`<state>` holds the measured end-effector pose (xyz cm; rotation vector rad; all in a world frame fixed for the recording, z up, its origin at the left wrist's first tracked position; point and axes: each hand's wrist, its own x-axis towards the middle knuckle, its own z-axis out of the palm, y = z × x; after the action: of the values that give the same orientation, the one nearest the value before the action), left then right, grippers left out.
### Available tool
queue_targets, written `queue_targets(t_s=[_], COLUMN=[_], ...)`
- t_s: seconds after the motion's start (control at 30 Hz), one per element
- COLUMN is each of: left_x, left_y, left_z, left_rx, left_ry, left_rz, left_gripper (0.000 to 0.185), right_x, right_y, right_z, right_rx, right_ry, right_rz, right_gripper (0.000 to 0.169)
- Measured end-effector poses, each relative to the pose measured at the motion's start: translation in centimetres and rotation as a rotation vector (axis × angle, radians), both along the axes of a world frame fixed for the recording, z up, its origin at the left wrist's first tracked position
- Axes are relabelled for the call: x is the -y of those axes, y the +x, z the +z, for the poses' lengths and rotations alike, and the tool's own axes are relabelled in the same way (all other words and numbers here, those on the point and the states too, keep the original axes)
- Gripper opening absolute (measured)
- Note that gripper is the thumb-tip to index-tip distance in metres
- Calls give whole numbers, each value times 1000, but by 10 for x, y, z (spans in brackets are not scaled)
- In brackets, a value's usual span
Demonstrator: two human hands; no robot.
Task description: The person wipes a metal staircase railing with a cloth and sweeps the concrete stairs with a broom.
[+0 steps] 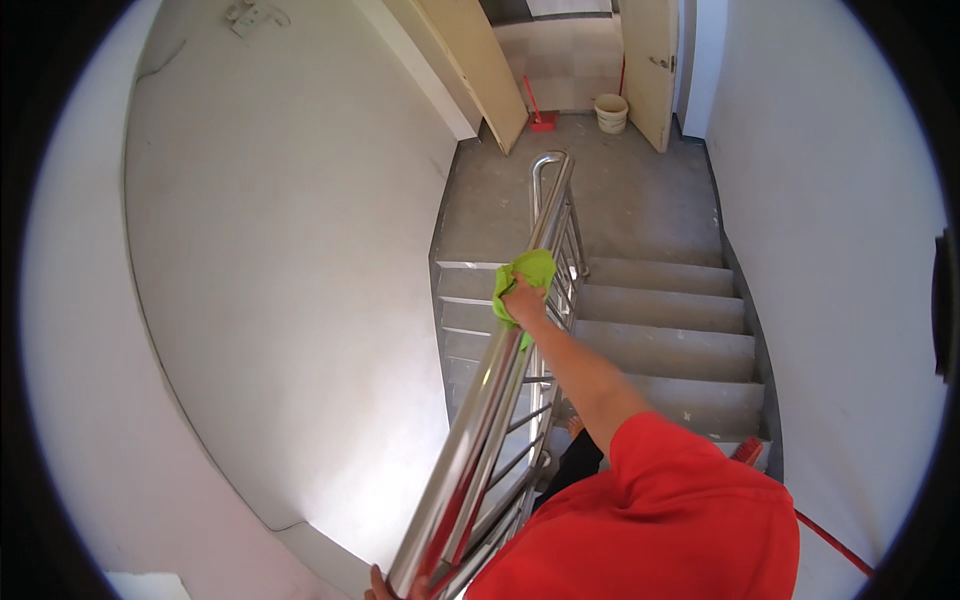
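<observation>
My right hand (523, 300) grips a bright green cloth (534, 268) wrapped over the upper tube of a stainless steel handrail (480, 390). Part of the cloth hangs down beside the rail below my fingers. At the bottom edge of the view, my left hand (382, 586) holds the lower end of the same handrail, with fingers on both sides of it; most of this hand is cut off. My right arm is stretched out along the rail, in a red short sleeve. Part of a black trouser leg and a foot show beside the balusters.
Concrete steps (664, 311) lie right of the railing, with more steps (469, 315) to its left. A red broom (748, 451) is at my right. On the landing are a red dustpan (544, 121) and a cream bucket (611, 114), near open doors (649, 71). Walls flank both sides.
</observation>
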<state>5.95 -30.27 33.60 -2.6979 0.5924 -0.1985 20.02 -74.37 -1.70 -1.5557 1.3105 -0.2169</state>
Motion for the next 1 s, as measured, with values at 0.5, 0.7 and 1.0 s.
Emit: queue_targets(t_s=[0.5, 0.7, 1.0], left_x=[-14, -7, 6], left_y=[3, 7, 8], left_z=[-19, -14, -8], left_rx=[-5, -4, 31], left_ry=[-23, -37, -16], left_rz=[195, 120, 77], left_gripper=[75, 76, 74], right_x=[62, 66, -31], right_y=[26, 20, -29], right_z=[-17, -23, 2], right_rx=[-338, -236, 286], right_ry=[-187, -130, -252], right_rz=[186, 201, 33], right_gripper=[68, 73, 61])
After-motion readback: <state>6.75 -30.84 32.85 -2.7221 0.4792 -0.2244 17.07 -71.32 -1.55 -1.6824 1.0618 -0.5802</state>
